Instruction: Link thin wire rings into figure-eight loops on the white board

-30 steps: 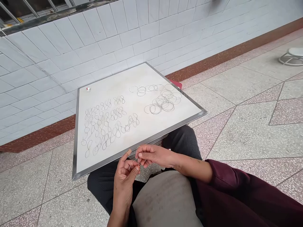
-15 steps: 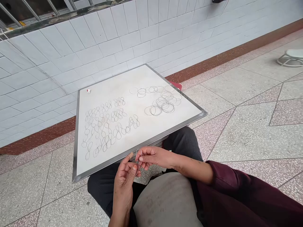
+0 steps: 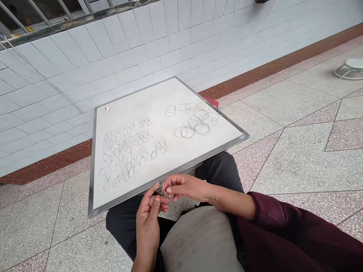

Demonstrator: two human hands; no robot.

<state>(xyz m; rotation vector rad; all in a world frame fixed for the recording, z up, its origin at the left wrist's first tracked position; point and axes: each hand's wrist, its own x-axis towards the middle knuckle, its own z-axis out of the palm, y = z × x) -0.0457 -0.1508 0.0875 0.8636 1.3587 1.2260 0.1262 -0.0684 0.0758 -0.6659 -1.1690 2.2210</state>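
Just in front of the table's near edge, a thin wire loop point(image 3: 169, 181) twisted into a figure-eight stands between my two hands. My right hand point(image 3: 185, 187) pinches its middle and upper part between thumb and fingers. At the lower loop, my left hand point(image 3: 149, 217) has its fingers curled around the wire, with the thumb lying over the index finger. A tan wrap covers one left fingertip. Partly hidden by fingers, the lower loop shows only in bits. On the white table point(image 3: 170, 162), several figure-eight wire loops point(image 3: 130, 168) lie in rows at the left.
Several round wire loops point(image 3: 187, 132) overlap on the table's right side. A small white and red item point(image 3: 107, 109) sits near the far left corner. Behind stands a white tiled wall point(image 3: 127, 68). A white stool point(image 3: 351, 68) is far off at the right.
My left thumb has risen and drawn slightly back from the lower loop. The right hand keeps its pinch on the wire; the view has shifted very slightly.
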